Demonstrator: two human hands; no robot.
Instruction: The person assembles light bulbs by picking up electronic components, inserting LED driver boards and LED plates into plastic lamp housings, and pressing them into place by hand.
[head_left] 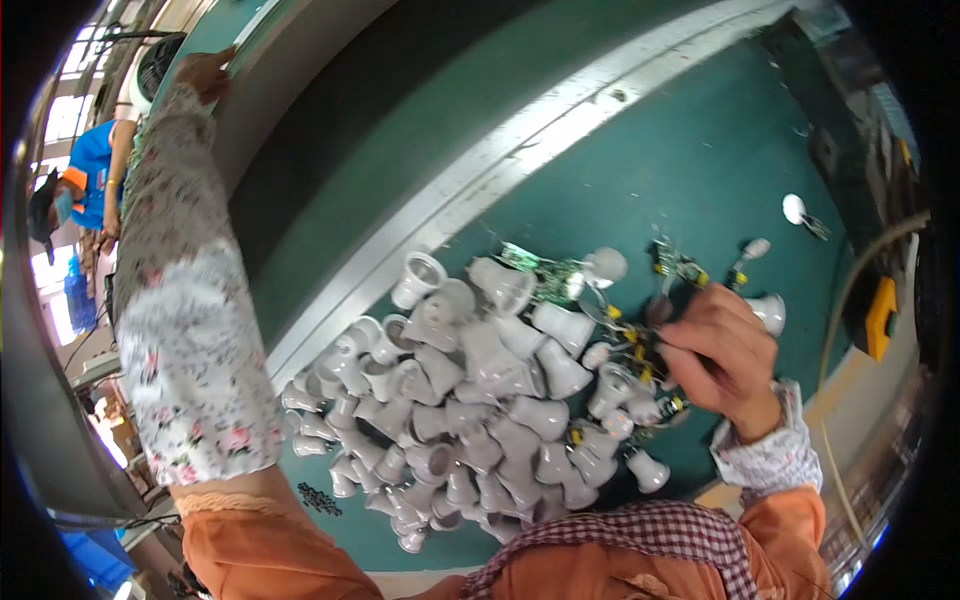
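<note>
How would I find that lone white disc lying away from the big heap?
Start at the heap of grey-white bulb housings on the green table. Look past the right hand, toward the far right. The small white disc lies there alone, flat and round, unlike the cone-shaped housings.

A heap of grey lamp housings (pixel 470 400) is piled on the green tabletop (pixel 700 150). Small circuit boards (pixel 640 350) beside it are pinched by the right hand (pixel 722 352). The left hand (pixel 205 72) is stretched far out to the conveyor edge (pixel 262 30).

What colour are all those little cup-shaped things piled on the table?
The cup-shaped housings are pale grey-white, lying on a dark green table; the head view shows them.
</note>
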